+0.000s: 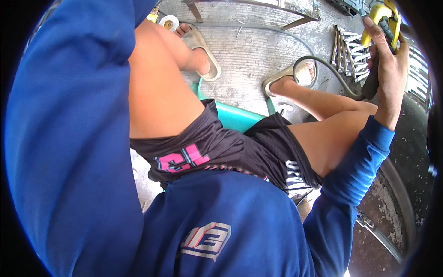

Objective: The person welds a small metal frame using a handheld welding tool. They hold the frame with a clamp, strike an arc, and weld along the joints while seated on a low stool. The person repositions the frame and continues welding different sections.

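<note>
At the upper right, my right hand [391,69] is closed around a welding electrode holder [379,17] with yellow jaws and a black handle. Its thumb lies along the yellow part. A thick dark cable [339,78] runs from the handle's lower end and loops over my foot on the right. I cannot make out any rod in the jaws. My left arm, in a blue sleeve [69,138], fills the left side and reaches up past the top edge. The left hand itself is out of the picture.
Metal bars [350,54] lie in a grid beside the right hand. A metal frame [258,11] stands at the far side. I sit on a low green stool [237,116]. A dark curved object [408,161] is at the right. My sandalled feet rest on the concrete floor [249,60].
</note>
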{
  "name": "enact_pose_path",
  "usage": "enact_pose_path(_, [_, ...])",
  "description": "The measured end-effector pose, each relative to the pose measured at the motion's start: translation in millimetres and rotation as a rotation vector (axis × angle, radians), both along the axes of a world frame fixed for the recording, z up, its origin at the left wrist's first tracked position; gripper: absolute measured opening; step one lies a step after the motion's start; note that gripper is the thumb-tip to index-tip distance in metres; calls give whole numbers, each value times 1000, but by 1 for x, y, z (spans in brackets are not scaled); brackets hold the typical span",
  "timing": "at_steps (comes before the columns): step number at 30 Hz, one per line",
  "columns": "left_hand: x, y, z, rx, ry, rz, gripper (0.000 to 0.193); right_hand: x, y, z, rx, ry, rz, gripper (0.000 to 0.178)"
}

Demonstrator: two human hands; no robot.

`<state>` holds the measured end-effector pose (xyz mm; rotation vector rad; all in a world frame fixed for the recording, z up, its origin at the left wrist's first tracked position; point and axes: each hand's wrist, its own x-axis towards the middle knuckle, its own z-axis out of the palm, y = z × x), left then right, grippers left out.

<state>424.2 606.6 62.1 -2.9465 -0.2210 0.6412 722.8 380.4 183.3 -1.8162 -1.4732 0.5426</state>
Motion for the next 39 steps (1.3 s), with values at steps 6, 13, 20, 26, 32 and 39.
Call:
enact_pose_path(6, [-5, -3, -2, 12, -53, 11, 69, -1, 3, -2, 9, 48, 12, 51])
enact_pose_path(13, [-19, 8, -11, 34, -129, -16, 69, -1, -1, 1, -12, 2, 19, 59])
enact_pose_path(20, [-20, 32, -48, 158, -295, -63, 47, -5, -1, -3, -23, -61, -28, 81])
enact_pose_path(26, [-15, 37, -66, 145, -460, 59, 38, -2, 1, -4, -30, -189, -76, 98])
enact_pose_path(32, [-10, 24, -57, 268, -248, 230, 68, -6, -1, 0, -77, -95, -81, 104])
enact_pose_path(39, [-7, 16, -55, 255, -253, 263, 66, -9, -1, 4, -45, -123, -91, 102])
